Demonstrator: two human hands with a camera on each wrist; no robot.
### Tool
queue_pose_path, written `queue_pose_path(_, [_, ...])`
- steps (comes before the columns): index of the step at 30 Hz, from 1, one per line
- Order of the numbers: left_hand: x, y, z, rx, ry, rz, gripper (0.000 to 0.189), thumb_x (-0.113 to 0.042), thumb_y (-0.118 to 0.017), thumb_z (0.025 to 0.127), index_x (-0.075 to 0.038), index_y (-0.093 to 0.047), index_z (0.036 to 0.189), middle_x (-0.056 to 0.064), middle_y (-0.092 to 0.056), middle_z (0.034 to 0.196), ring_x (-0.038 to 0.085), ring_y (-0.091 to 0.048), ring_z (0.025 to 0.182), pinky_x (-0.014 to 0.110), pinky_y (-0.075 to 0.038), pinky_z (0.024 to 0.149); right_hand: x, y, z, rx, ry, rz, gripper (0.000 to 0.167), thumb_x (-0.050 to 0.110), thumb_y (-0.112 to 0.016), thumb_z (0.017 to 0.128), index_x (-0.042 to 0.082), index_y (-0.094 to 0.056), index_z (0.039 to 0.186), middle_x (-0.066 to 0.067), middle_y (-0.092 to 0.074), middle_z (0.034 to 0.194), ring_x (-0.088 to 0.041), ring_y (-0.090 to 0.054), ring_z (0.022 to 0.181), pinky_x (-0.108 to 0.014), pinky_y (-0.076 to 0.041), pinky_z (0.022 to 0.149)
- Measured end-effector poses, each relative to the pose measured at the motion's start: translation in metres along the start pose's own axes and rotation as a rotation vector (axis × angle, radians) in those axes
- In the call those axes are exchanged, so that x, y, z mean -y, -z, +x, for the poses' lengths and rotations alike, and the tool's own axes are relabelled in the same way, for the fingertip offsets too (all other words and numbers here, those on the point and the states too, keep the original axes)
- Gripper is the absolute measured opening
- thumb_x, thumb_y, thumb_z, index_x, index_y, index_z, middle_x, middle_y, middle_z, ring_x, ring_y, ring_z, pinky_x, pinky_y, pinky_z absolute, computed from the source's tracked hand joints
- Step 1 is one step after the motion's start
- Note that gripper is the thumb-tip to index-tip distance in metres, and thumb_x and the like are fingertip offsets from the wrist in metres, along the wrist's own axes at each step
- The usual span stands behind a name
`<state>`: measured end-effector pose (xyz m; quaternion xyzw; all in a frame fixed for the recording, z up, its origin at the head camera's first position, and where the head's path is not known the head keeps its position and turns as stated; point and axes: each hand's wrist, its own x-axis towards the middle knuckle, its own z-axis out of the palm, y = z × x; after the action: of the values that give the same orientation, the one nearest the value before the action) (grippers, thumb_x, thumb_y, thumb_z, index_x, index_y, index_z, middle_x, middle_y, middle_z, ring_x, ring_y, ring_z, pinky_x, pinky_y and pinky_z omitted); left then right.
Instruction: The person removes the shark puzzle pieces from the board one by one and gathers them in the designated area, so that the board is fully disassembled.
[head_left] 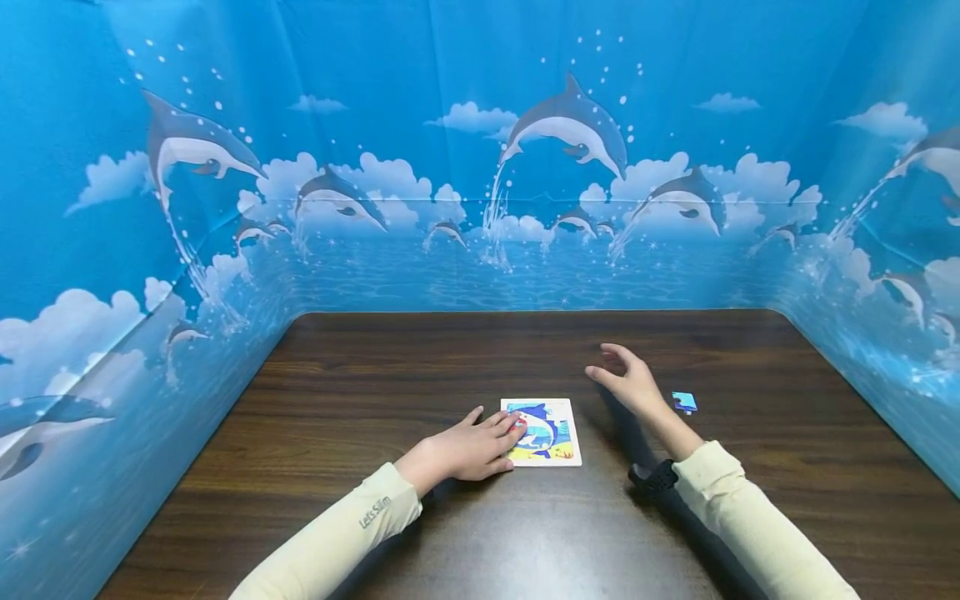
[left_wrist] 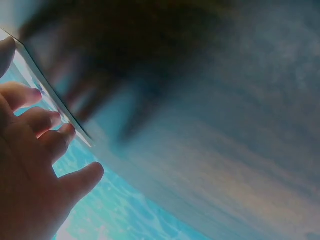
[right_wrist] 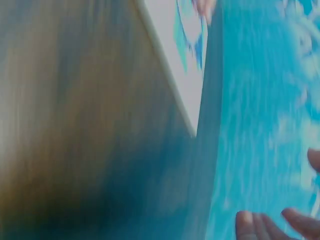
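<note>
A square dolphin jigsaw puzzle point(head_left: 575, 442) with a pale frame lies on the table. My left hand point(head_left: 478, 447) rests over its left side, fingers spread and fairly straight; the fingertips cover part of the picture. In the left wrist view, the fingers of that hand point(left_wrist: 30, 150) reach to the board's edge. My right hand point(head_left: 632, 382) hovers to the right of the puzzle, thumb and fingers apart and loosely bent, holding nothing. A loose blue jigsaw piece point(head_left: 684, 402) lies farther right. The right wrist view catches the puzzle board point(right_wrist: 182, 95), blurred, and fingertips point(right_wrist: 245, 225) low down.
The dark wood-grain table point(head_left: 360, 392) is enclosed at the back and both sides by a blue curtain point(head_left: 465, 275) printed with dolphins, clouds and sea. A black band point(head_left: 654, 476) is on the right wrist, beside the cream sleeve point(head_left: 750, 517).
</note>
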<state>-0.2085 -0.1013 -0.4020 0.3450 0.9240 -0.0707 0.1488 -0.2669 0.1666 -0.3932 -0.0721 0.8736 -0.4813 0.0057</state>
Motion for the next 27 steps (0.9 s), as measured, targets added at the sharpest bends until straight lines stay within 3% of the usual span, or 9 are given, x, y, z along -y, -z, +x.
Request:
queue_pose_path(4, [0.002, 0.001, -0.003, 0.005, 0.007, 0.004, 0.059, -0.043, -0.037, 0.1, -0.02, -0.02, 0.151, 0.002, -0.015, 0.159, 0.018, -0.016, 0.147, 0.05, -0.015, 0.117, 0.015, -0.032, -0.005, 0.095, 0.01, -0.012, 0.061, 0.023, -0.059, 0.092, -0.003, -0.035, 0.141, -0.028, -0.041, 0.141, -0.043, -0.043, 0.128, -0.053, -0.041, 0.101])
queue_pose_path(11, [-0.004, 0.003, -0.001, 0.014, 0.004, 0.035, 0.058, -0.043, -0.036, 0.1, -0.021, -0.019, 0.151, 0.001, -0.017, 0.158, 0.017, -0.016, 0.147, 0.05, -0.017, 0.117, 0.025, -0.059, -0.02, 0.205, 0.159, -0.191, 0.059, 0.015, -0.063, 0.088, -0.008, -0.04, 0.137, -0.029, -0.047, 0.136, -0.045, -0.048, 0.123, -0.055, -0.044, 0.096])
queue_pose_path(18, [-0.008, 0.003, 0.003, 0.007, 0.029, 0.073, 0.057, -0.043, -0.035, 0.1, -0.023, -0.019, 0.151, -0.002, -0.016, 0.159, 0.014, -0.014, 0.147, 0.047, -0.019, 0.117, 0.029, -0.062, -0.023, 0.2, 0.149, -0.279, 0.061, 0.011, -0.074, 0.078, -0.008, -0.048, 0.129, -0.028, -0.053, 0.129, -0.046, -0.05, 0.118, -0.055, -0.045, 0.093])
queue_pose_path(27, [-0.009, 0.002, -0.006, -0.005, 0.044, 0.063, 0.057, -0.041, -0.04, 0.099, -0.023, -0.024, 0.15, -0.001, -0.02, 0.158, 0.015, -0.019, 0.146, 0.048, -0.023, 0.116, 0.028, -0.07, -0.026, 0.24, 0.131, -0.319, 0.063, 0.014, -0.081, 0.071, -0.005, -0.053, 0.124, -0.026, -0.058, 0.122, -0.042, -0.054, 0.113, -0.053, -0.047, 0.091])
